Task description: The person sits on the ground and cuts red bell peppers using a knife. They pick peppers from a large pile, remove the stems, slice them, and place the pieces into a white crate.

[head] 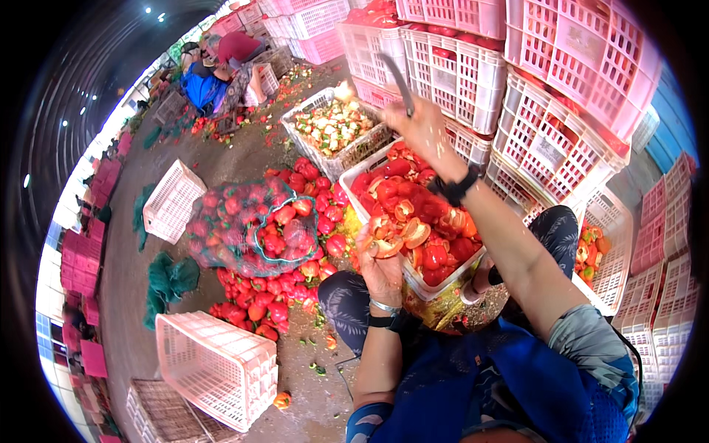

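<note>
My left hand (382, 271) holds a cut-open red bell pepper (386, 243) with its pale inside facing up, at the near left edge of a white plastic crate (354, 194) of red pepper pieces (393, 191). Above that crate's far side, my right hand (418, 124) grips a knife (397, 77) with a curved dark blade pointing up and away. A small pale blurred thing (344, 91) is over a second crate (332, 166), which holds pepper cores and seeds (335, 127).
A green mesh sack (232, 227) of whole red peppers lies on the floor at left, with loose peppers (260, 302) around it. Tipped crates (216, 365) lie nearby. Stacked crates (454, 77) rise at the upper right. People (221, 72) crouch at the upper left.
</note>
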